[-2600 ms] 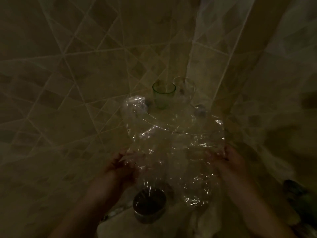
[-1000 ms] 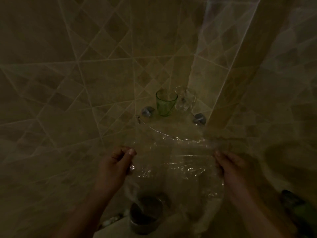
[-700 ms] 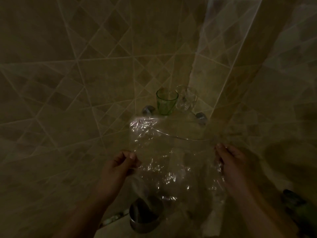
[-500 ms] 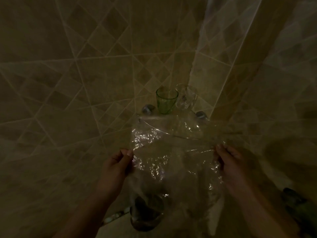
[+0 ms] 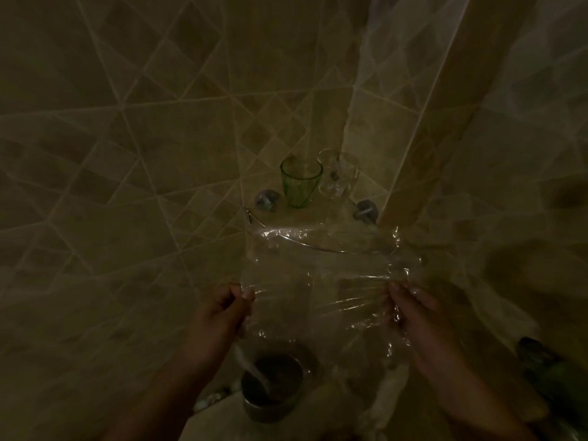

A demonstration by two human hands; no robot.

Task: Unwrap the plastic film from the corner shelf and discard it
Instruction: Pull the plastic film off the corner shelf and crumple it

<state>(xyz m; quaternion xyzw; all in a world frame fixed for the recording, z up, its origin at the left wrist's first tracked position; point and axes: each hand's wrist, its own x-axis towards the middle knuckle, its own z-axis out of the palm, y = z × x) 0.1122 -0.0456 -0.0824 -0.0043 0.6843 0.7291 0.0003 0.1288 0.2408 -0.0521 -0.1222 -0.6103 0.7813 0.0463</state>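
Clear plastic film [image 5: 321, 281] stretched between left hand [image 5: 222, 310] and right hand [image 5: 413, 313]; fingers pinching edges.

Dim, diamond-tiled beige walls [image 5: 159, 154]

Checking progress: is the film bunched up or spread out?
Spread out: the film is stretched taut between the left hand and right hand.
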